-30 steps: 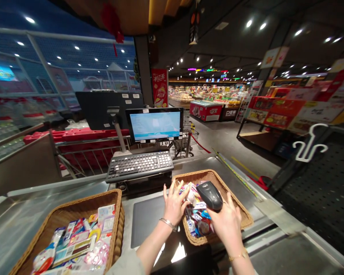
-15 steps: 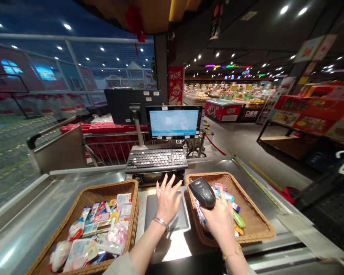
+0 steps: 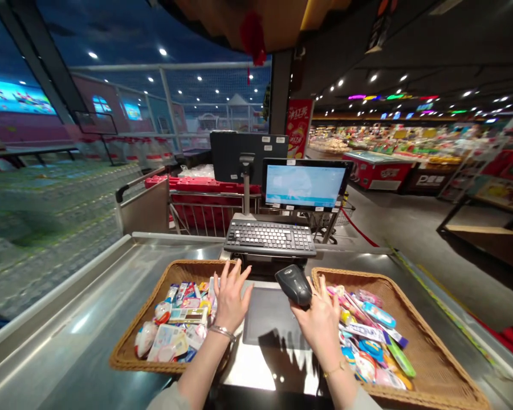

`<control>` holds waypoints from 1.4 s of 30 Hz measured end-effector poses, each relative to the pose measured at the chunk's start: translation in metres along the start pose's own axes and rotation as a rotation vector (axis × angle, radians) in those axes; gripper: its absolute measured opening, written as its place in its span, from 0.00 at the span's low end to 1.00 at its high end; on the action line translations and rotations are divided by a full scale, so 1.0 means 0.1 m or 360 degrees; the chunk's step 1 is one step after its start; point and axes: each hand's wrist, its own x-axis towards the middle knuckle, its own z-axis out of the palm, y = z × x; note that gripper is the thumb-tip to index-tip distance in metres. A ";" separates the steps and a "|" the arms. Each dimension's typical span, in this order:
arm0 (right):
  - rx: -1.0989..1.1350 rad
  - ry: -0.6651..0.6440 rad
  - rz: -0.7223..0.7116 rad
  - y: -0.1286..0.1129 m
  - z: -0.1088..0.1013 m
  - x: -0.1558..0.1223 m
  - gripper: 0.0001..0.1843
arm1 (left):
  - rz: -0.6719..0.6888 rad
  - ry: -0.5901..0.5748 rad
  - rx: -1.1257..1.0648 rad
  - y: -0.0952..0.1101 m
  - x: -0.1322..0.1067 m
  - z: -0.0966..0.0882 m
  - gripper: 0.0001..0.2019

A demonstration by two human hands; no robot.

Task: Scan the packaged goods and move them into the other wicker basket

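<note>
Left hand (image 3: 231,299): grip wide open, fingers spread, nothing in it. Sits over the right side of the left brown woven rectangular basket (image 3: 154,366); can't tell if it touches the rim.

Right hand (image 3: 321,319): grip closed around the handle of a black plastic handheld scanner (image 3: 294,285), head pointing up-left. Scanner is above the flat dark grey panel (image 3: 263,319) between the baskets, beside the left edge of the right brown woven basket (image 3: 430,344).

Both baskets hold small colourful packaged goods; right one includes a blue rounded pack (image 3: 379,315) and a slim bright green item (image 3: 402,357).

All on a silver metal desk (image 3: 89,336). Black keyboard (image 3: 269,238) behind the panel, lit black-framed monitor (image 3: 305,185) behind that.
</note>
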 end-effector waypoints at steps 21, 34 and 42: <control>-0.0178 -0.0223 -0.0201 -0.43 0.69 0.03 0.16 | -0.0266 -0.0212 0.0273 -1.57 -0.34 -0.23 0.22; -0.0135 -0.0320 -0.0216 -0.57 0.89 0.02 0.18 | -0.0235 -0.0680 0.0430 -2.13 -0.50 -0.36 0.25; -0.0120 -0.0354 -0.0211 -0.63 0.92 0.06 0.18 | -0.0070 -0.1125 0.0569 -2.36 -0.48 -0.37 0.26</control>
